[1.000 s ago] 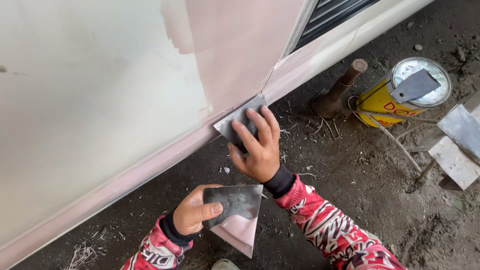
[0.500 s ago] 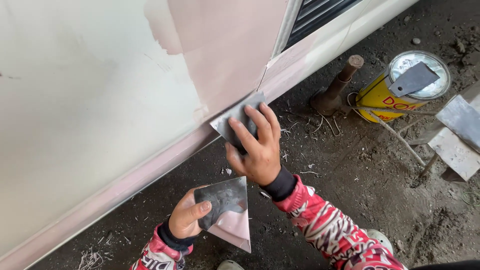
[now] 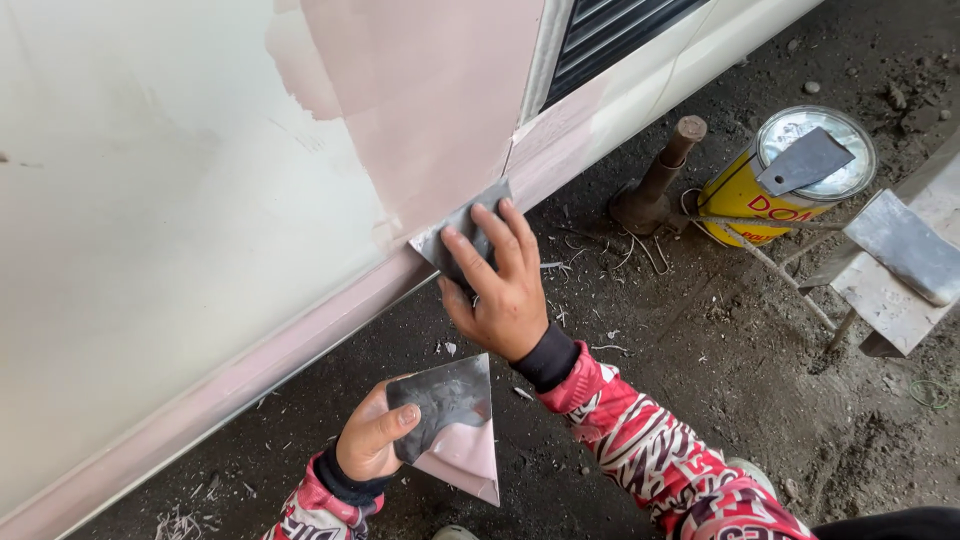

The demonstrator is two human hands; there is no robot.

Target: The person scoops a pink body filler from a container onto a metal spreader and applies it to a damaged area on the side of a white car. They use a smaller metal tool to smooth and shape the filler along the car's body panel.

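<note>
The right hand [image 3: 505,290] presses a grey scraper [image 3: 462,232] flat on the car panel [image 3: 180,230]; the left hand [image 3: 372,440] fingers hold a putty board [image 3: 455,425]

yellow round tin [image 3: 745,195] | red lettering | silver lid | ground, upper right

The panel [image 3: 180,230] is off-white with a pale pink patch. The spreader [image 3: 462,232] is grey metal. The board [image 3: 455,425] is dark grey above, pink below. The sleeves [image 3: 650,455] have a red, white and black pattern. The can [image 3: 745,205] is yellow with red letters.
</note>
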